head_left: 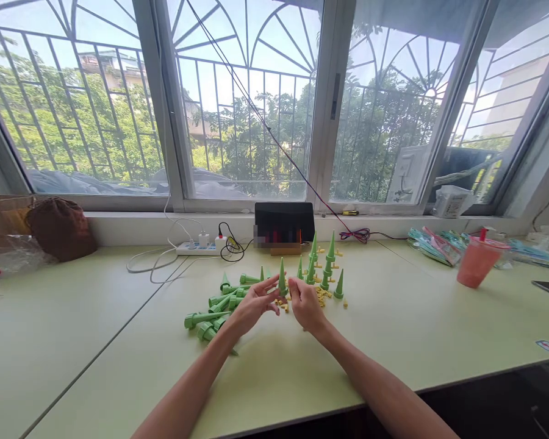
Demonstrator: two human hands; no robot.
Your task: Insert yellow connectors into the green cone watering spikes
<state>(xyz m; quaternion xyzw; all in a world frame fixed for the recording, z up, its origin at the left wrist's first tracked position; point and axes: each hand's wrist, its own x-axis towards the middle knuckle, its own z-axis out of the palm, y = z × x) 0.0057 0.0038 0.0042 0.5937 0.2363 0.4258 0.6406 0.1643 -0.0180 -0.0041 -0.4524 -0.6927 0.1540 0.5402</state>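
Observation:
My left hand [254, 306] grips a green watering spike [282, 279], its pointed end up, between thumb and fingers. Just to the right, my right hand [305, 303] is closed in a pinch beside the spike's base; whatever it holds is hidden by the fingers. Loose green spikes [207, 317] lie in a pile left of my left hand. Beyond my right hand, several green spikes with small yellow valves on their sides [326, 278] stand upright, some stacked. Small yellow valves [322, 297] are heaped by my right hand.
A dark-screened tablet [283, 221] leans on a stand at the back. Left of it are a power strip [201, 248] and cables. A red cup with a straw [480, 262] and plastic packets [434, 246] are at right. A brown drawstring bag [61, 228] sits at far left.

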